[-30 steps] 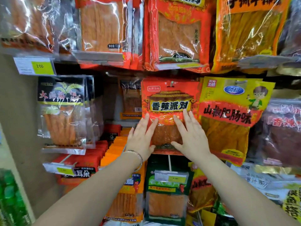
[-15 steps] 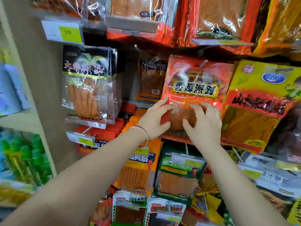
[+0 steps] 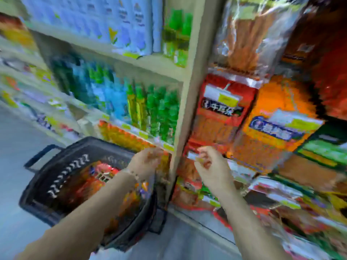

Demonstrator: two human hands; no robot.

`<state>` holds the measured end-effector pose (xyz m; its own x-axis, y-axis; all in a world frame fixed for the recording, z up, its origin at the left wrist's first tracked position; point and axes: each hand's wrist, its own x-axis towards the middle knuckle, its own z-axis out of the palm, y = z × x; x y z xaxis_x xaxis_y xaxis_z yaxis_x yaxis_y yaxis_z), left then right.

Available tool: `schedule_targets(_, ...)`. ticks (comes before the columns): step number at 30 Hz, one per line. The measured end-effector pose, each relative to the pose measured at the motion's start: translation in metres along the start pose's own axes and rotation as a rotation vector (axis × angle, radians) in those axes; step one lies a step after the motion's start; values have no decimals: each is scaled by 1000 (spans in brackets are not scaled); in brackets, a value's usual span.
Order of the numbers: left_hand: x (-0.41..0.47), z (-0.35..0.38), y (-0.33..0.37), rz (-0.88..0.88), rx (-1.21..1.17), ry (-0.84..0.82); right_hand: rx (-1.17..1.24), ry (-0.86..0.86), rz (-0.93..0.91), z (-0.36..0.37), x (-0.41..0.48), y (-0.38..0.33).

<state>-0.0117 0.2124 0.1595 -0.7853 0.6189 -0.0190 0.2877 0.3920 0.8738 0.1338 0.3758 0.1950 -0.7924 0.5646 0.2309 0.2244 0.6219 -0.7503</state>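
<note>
The left hand [image 3: 145, 162] is now hovering over the black basket [image 3: 78, 147], the right hand [image 3: 212, 167] alongside, both lowered since a second ago. Blur is hiding each grip's state. A red packet [image 3: 102, 173], seemingly the one handled earlier, is lying inside. Beyond, a hanging pack [image 3: 223, 109] is showing 牛耳朵.

One basket [image 3: 62, 171]; two hands, left hand [image 3: 145, 162] and right hand [image 3: 212, 166]; bottles [image 3: 161, 113] and packets [image 3: 221, 113] too blurred to count.

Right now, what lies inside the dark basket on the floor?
Red and orange snack packets lie in the basket. The left forearm covers part of it, and anything beneath the packets is hidden.
</note>
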Motion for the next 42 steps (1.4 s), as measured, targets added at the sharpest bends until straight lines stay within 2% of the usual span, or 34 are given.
schedule_targets(4,-55,-69,-116,-294,104,-11,-19,-259,132,112,-42,-13)
schedule_targets(9,-105,-135,-213,-546,57,24,-53,-473,299,223,-75,-26)
schedule_targets(16,-101,-163,-288,-666,13,6,-114,-728,501,336,-78,-22)
schedule_targets(22,-68,-157,-328,-753,-118,67,-152,-838,670,418,-59,12)
schedule_targets(24,-56,-154,-341,-792,-155,79,-146,-843,722,444,-51,26)
schedule_targets(27,-37,-149,-362,-829,-177,58,-43,-808,911,483,-38,48)
schedule_targets(30,-19,-145,-388,-872,-138,6,96,-704,1100,518,-25,66)
schedule_targets(36,3,-143,-420,-963,-71,-146,193,-484,1315,572,-22,88)
schedule_targets(38,5,-145,-427,-979,-63,-171,220,-403,1327,585,-27,90)
schedule_targets(42,9,-151,-441,-1017,-61,-212,116,-325,1205,596,-38,89)
